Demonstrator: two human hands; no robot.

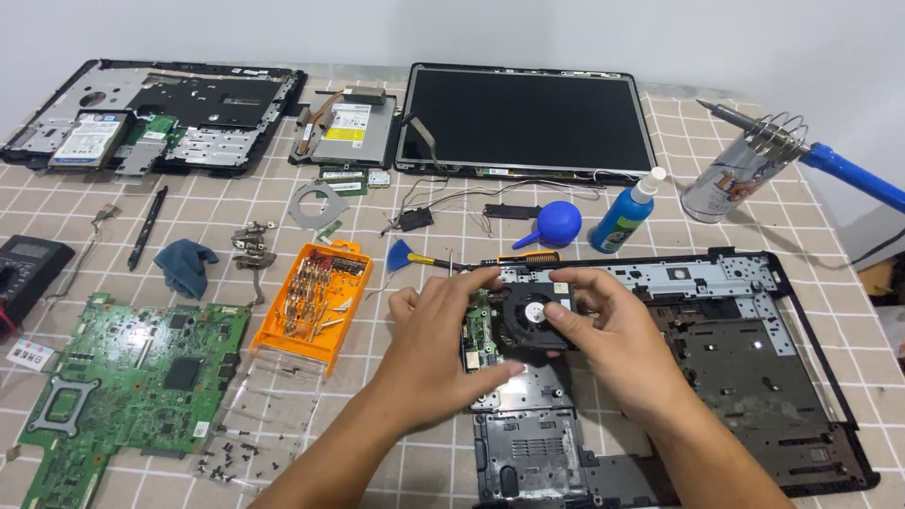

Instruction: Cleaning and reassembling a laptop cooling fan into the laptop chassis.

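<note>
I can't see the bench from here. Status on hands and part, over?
Both hands on the black cooling fan: left hand, right hand. Fan sits on the laptop base shell. Small green board beside it.

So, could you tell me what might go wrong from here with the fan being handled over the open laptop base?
1. Both the left hand and right hand pinch the cooling fan; a finger pressing its hub could strain the blades.
2. The small green board beside it sits under the left fingers and might get flexed.
3. Loose screws lie near the left forearm and could scatter.
</note>
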